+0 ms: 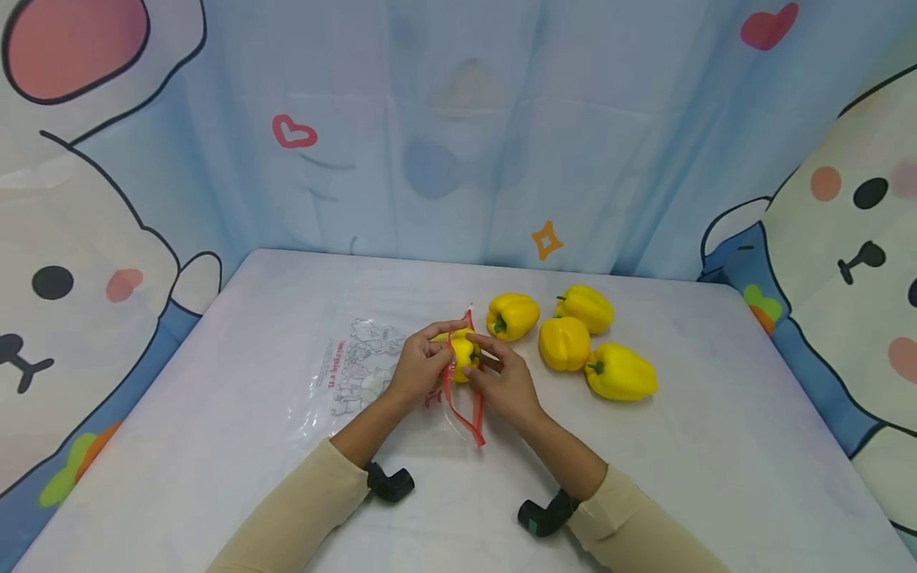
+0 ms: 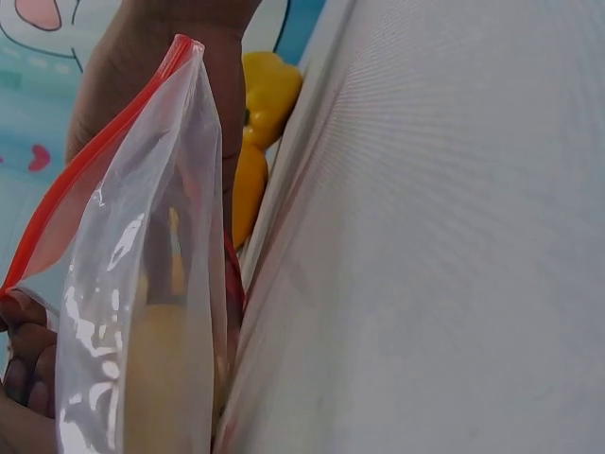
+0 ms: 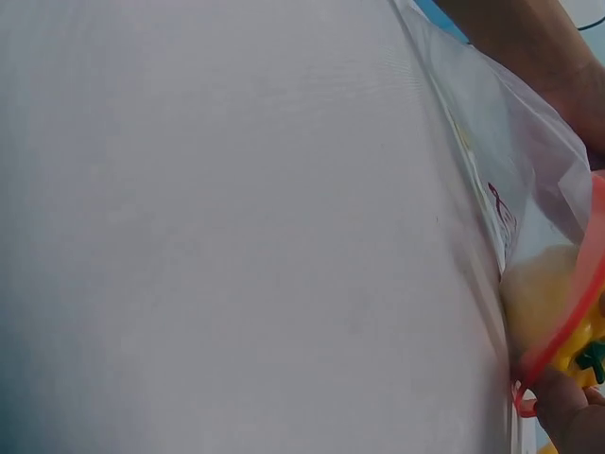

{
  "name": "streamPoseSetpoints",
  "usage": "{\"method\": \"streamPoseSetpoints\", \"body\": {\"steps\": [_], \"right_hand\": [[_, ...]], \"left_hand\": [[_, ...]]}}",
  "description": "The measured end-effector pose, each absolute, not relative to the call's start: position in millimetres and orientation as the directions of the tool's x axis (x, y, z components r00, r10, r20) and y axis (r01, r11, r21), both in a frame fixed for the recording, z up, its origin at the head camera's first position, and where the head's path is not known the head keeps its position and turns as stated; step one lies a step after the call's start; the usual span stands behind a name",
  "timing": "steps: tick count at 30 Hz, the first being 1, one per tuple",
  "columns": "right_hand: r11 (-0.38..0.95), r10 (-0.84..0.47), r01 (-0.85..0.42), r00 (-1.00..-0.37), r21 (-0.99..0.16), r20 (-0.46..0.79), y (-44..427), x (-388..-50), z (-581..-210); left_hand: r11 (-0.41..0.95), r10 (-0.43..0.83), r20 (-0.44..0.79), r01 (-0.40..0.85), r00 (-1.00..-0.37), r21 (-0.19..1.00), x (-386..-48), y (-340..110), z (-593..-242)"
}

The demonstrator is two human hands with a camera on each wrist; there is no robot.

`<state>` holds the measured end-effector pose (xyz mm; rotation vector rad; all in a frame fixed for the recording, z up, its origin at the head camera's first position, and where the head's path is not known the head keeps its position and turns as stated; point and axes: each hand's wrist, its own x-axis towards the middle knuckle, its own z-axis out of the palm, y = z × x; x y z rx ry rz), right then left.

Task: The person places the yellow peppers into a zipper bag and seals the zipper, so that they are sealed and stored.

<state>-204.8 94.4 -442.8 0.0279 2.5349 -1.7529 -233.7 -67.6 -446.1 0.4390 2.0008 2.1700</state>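
Over a white table point(image 1: 716, 461), a yellow pepper point(image 1: 464, 348) sat in the open bag point(image 1: 372, 374), between the left hand point(image 1: 421, 364), which pinched the rim point(image 1: 476, 436), and the right hand point(image 1: 510, 383), which gripped the pepper

The left hand point(image 1: 419, 368) grips a red-edged bag point(image 1: 367, 366); at its mouth the right hand point(image 1: 510, 386) holds a pepper point(image 1: 464, 355) (four more peppers point(image 1: 564, 344) lie on the tabletop point(image 1: 716, 461)).
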Motion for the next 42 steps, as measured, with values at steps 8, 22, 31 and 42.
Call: {"method": "streamPoseSetpoints", "body": {"steps": [8,22,31,42], "right_hand": [[0.361,-0.024,0.008,-1.000,-0.933,-0.018,90,-205,-446],[0.300,0.012,0.020,-1.000,-0.954,-0.017,91,-203,-448],[0.320,0.048,0.028,-0.999,-0.947,-0.013,85,-205,-448],[0.356,0.077,0.029,-0.997,-0.934,-0.002,78,-207,-446]], "left_hand": [[-0.100,0.310,0.125,0.098,-0.942,0.990,-234,-68,-446],[-0.124,0.344,0.143,0.106,-0.928,0.987,-233,-70,-444],[-0.130,0.352,0.156,0.117,-0.923,0.985,-235,-70,-449],[-0.175,0.389,0.167,0.105,-0.906,0.979,-235,-71,-451]]}}
